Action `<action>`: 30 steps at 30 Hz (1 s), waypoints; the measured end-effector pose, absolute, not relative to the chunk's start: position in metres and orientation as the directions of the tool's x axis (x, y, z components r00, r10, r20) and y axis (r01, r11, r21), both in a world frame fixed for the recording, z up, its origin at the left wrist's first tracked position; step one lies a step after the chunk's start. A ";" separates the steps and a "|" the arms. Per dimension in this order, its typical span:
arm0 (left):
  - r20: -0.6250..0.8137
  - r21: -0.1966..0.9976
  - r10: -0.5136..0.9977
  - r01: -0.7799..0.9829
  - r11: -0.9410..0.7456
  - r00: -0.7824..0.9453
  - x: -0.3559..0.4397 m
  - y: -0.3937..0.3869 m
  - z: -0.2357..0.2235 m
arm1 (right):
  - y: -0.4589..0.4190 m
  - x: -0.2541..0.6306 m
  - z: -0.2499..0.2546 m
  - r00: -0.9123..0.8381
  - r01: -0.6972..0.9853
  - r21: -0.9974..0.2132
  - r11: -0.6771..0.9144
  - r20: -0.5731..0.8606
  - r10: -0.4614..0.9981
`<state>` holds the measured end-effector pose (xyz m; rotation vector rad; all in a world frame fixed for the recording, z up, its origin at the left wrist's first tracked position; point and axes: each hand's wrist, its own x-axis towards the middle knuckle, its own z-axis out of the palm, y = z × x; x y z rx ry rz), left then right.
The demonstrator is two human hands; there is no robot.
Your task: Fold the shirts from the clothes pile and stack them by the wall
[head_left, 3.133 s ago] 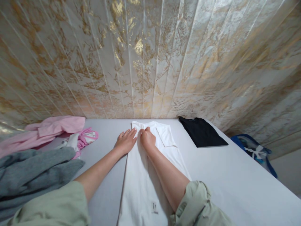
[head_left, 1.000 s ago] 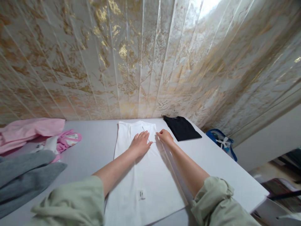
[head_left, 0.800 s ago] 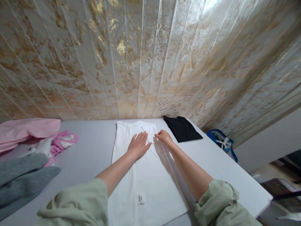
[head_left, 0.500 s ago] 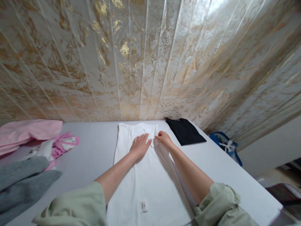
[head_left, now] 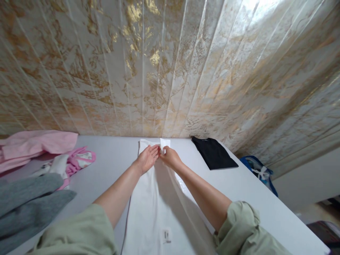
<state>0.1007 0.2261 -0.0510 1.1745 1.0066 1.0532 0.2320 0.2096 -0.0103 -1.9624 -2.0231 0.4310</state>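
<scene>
A white shirt [head_left: 146,212] lies lengthwise before me on the white table, its far end close to the wall. A small printed label shows on its near part. My right hand [head_left: 171,157] is closed on the shirt's right edge near the far end and holds it lifted and folded inward, with a shadow beneath. My left hand [head_left: 148,158] is beside it over the shirt's upper left, palm turned to the right, fingers stretched out. The fingertips of both hands nearly meet; whether they touch I cannot tell.
A folded black shirt [head_left: 214,153] lies at the back right of the table [head_left: 255,205]. Pink cloth [head_left: 45,143], a pink-and-white garment [head_left: 77,159] and grey cloth [head_left: 32,198] are heaped on the left. A blue-edged bag [head_left: 259,171] is beyond the right edge.
My right hand has brought the shirt's right edge up and leftward. My left hand, flat on the shirt half a second ago, has lifted and turned its palm sideways.
</scene>
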 end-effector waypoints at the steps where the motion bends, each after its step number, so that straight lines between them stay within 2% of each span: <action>1: -0.044 0.993 0.978 -0.096 0.065 0.202 0.102 0.226 -0.051 | 0.210 0.226 -0.012 -0.038 0.926 -0.375 0.031 -0.011 0.999; 6: 0.076 0.997 0.997 0.012 -0.077 0.034 0.107 0.228 -0.049 | 0.210 0.217 -0.019 -0.058 0.967 -0.252 0.044 -0.049 0.997; 11: 0.275 0.925 0.943 0.320 -0.205 -0.190 0.101 0.231 -0.052 | 0.202 0.219 -0.016 -0.067 0.985 -0.165 0.053 -0.079 0.995; 15: 0.348 0.786 0.930 0.577 -0.221 -0.119 0.095 0.227 -0.065 | 0.197 0.215 -0.011 -0.061 0.989 -0.142 0.051 -0.070 0.996; 19: 0.363 0.642 0.931 0.730 -0.233 -0.022 0.097 0.226 -0.073 | 0.195 0.209 -0.008 -0.089 0.988 -0.129 0.081 -0.056 0.995; 24: 0.347 0.509 0.937 0.831 -0.225 0.041 0.097 0.224 -0.070 | 0.193 0.203 -0.014 -0.069 0.993 -0.096 0.062 -0.065 0.995; 30: 0.310 0.403 0.939 0.874 -0.272 0.150 0.097 0.213 -0.063 | 0.192 0.204 -0.017 -0.080 0.989 -0.130 0.074 -0.040 0.996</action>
